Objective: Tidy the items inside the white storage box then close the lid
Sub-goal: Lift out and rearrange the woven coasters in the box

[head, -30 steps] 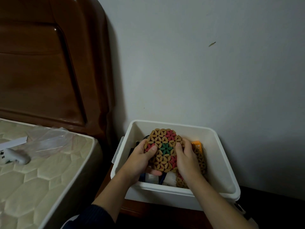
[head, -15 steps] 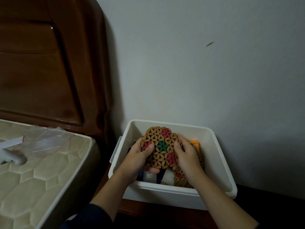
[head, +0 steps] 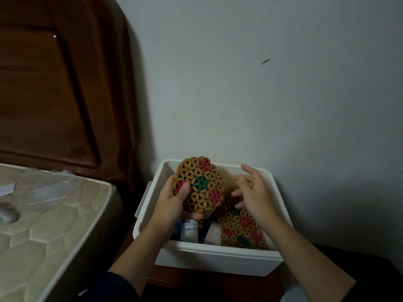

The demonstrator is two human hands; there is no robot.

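1. My left hand (head: 172, 205) grips a mat (head: 199, 185) over the box (head: 218, 257), lower centre.
2. My right hand (head: 254, 192) hovers, fingers spread.
3. Tidying unfinished; no lid visible.

The right hand (head: 255, 192) is letting go of the round woven coaster (head: 199, 186), its fingers (head: 248, 171) spreading apart, while the left hand (head: 172, 203) alone is lifting it higher, uncovering a second coaster (head: 239, 229) in the white storage box (head: 218, 258).

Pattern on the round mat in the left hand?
Tan flower lattice with red and green flowers on the round mat; head view.
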